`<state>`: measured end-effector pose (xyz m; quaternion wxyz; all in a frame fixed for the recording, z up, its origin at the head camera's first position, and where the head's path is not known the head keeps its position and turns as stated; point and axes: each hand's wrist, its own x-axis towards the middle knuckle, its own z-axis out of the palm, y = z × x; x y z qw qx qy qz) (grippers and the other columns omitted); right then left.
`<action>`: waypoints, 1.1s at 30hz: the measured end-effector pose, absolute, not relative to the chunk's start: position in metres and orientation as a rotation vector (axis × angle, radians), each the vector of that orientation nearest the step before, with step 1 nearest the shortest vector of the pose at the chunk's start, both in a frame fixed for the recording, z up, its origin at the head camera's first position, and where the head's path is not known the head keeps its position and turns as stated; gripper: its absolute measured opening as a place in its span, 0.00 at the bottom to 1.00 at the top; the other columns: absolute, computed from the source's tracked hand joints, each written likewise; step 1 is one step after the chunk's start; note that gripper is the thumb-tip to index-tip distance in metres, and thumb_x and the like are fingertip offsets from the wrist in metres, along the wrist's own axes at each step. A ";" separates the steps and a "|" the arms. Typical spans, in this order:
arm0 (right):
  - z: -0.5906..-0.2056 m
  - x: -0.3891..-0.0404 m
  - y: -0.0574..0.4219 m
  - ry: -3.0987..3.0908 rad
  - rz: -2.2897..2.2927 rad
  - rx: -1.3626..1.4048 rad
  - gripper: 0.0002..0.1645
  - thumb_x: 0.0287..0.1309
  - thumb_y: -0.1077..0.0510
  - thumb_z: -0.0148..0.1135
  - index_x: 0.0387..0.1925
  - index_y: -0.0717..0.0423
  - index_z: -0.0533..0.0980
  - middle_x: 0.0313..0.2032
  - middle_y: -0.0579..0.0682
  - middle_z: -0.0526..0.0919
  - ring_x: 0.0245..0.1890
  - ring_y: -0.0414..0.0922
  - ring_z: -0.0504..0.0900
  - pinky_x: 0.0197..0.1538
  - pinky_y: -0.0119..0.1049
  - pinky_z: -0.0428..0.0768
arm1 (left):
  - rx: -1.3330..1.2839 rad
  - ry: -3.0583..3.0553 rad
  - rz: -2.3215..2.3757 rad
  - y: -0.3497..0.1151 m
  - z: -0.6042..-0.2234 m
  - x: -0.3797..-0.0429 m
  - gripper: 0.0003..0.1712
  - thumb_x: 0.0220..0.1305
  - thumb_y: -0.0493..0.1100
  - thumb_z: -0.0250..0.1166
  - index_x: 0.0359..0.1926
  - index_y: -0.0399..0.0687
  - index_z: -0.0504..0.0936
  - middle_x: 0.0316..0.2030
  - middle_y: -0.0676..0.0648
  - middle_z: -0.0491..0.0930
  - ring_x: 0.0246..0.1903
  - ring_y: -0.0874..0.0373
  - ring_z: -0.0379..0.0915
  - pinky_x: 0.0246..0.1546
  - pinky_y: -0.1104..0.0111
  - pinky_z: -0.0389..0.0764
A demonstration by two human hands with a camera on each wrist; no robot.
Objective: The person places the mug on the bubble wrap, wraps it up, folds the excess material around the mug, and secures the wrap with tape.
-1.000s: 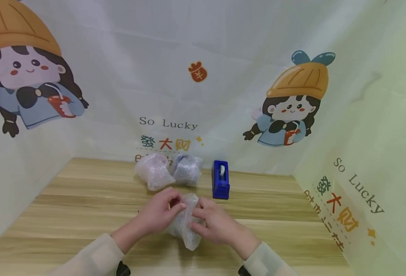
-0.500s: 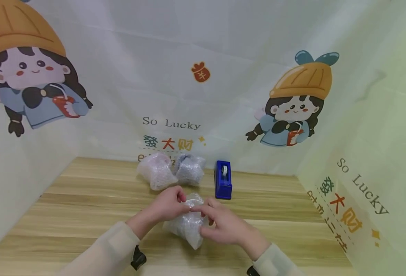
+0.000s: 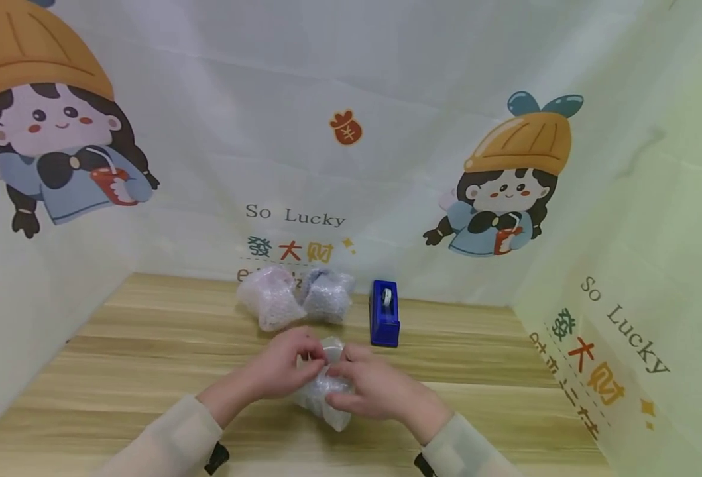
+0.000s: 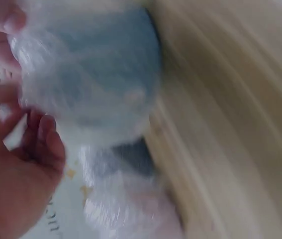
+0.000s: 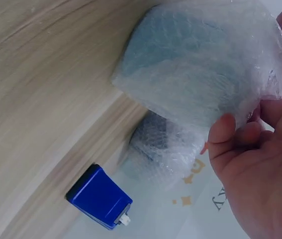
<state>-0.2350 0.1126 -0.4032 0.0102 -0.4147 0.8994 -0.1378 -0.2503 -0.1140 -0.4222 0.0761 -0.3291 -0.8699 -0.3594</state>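
Note:
A light-blue, rounded object in bubble wrap point(image 5: 180, 69) stands on the table between the two hands; its kind is hidden by the wrap. My left hand point(image 3: 288, 361) pinches the gathered wrap at the top from the left, fingers curled, as the left wrist view also shows over the bubble-wrapped bundle point(image 4: 91, 74). From the right, my right hand point(image 3: 380, 391) holds the wrap's top edge, thumb on the near side and fingers over the opening. In the right wrist view its fingertips point(image 5: 224, 127) press the film at the bundle's side.
Behind the hands sit two more bubble-wrapped bundles, a pinkish one point(image 3: 270, 301) and a greyish one point(image 3: 329, 298). A blue tape dispenser point(image 3: 384, 315) stands to their right. Printed cloth walls point(image 3: 398, 165) enclose the wooden table point(image 3: 476, 358) at the back and sides.
The wrap's upright flap between the hands has been folded down at the top. Both hands shifted slightly over it, their fingertips meeting half a second ago and now a little apart.

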 end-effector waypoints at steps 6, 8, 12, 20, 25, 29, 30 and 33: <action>-0.399 -0.239 0.109 2.782 -0.428 -1.293 0.18 0.65 0.49 0.62 0.50 0.54 0.83 0.39 0.42 0.71 0.41 0.37 0.68 0.43 0.26 0.73 | -1.114 -2.658 -1.004 -0.129 -0.421 -0.247 0.28 0.58 0.47 0.70 0.60 0.49 0.79 0.69 0.38 0.67 0.69 0.38 0.61 0.66 0.37 0.62; -0.399 -0.239 0.110 2.777 -0.432 -1.284 0.19 0.65 0.49 0.62 0.52 0.55 0.83 0.39 0.42 0.70 0.41 0.37 0.67 0.45 0.26 0.73 | -0.973 -2.727 -1.158 -0.126 -0.420 -0.254 0.28 0.65 0.44 0.64 0.65 0.44 0.74 0.68 0.36 0.71 0.69 0.38 0.64 0.67 0.39 0.66; -0.401 -0.237 0.111 2.762 -0.467 -1.242 0.20 0.66 0.49 0.62 0.53 0.56 0.82 0.39 0.42 0.69 0.42 0.36 0.67 0.46 0.26 0.74 | -0.555 -2.866 -1.344 -0.112 -0.417 -0.269 0.26 0.71 0.40 0.53 0.67 0.36 0.72 0.65 0.35 0.75 0.66 0.38 0.70 0.67 0.46 0.70; -0.402 -0.236 0.110 2.751 -0.509 -1.278 0.18 0.66 0.51 0.62 0.51 0.57 0.83 0.38 0.42 0.68 0.41 0.37 0.67 0.45 0.27 0.74 | -0.572 -2.889 -1.477 -0.092 -0.417 -0.270 0.25 0.71 0.38 0.51 0.67 0.39 0.74 0.62 0.36 0.78 0.63 0.41 0.72 0.66 0.47 0.71; -0.405 -0.235 0.111 2.774 -0.500 -1.279 0.18 0.66 0.50 0.63 0.49 0.57 0.82 0.41 0.44 0.72 0.45 0.38 0.70 0.51 0.31 0.77 | -0.898 -2.840 -1.364 -0.087 -0.425 -0.268 0.24 0.73 0.37 0.49 0.66 0.46 0.78 0.57 0.40 0.80 0.58 0.46 0.74 0.62 0.49 0.73; -0.406 -0.235 0.112 2.783 -0.488 -1.260 0.19 0.66 0.49 0.63 0.50 0.57 0.82 0.44 0.45 0.74 0.49 0.39 0.72 0.56 0.32 0.77 | -0.942 -2.822 -1.219 -0.089 -0.427 -0.266 0.22 0.73 0.39 0.49 0.61 0.45 0.82 0.66 0.36 0.70 0.65 0.41 0.67 0.65 0.46 0.69; -0.406 -0.236 0.111 2.782 -0.491 -1.258 0.18 0.66 0.49 0.63 0.50 0.56 0.82 0.45 0.45 0.74 0.49 0.39 0.73 0.57 0.32 0.77 | -0.954 -2.834 -1.218 -0.091 -0.427 -0.265 0.24 0.72 0.40 0.49 0.63 0.44 0.80 0.68 0.36 0.68 0.67 0.39 0.64 0.67 0.45 0.67; -0.406 -0.237 0.111 2.774 -0.517 -1.252 0.17 0.66 0.49 0.63 0.49 0.55 0.83 0.44 0.44 0.75 0.49 0.39 0.73 0.57 0.32 0.77 | -1.105 -2.842 -1.239 -0.100 -0.425 -0.265 0.30 0.66 0.42 0.52 0.69 0.43 0.73 0.74 0.37 0.62 0.72 0.38 0.60 0.72 0.42 0.62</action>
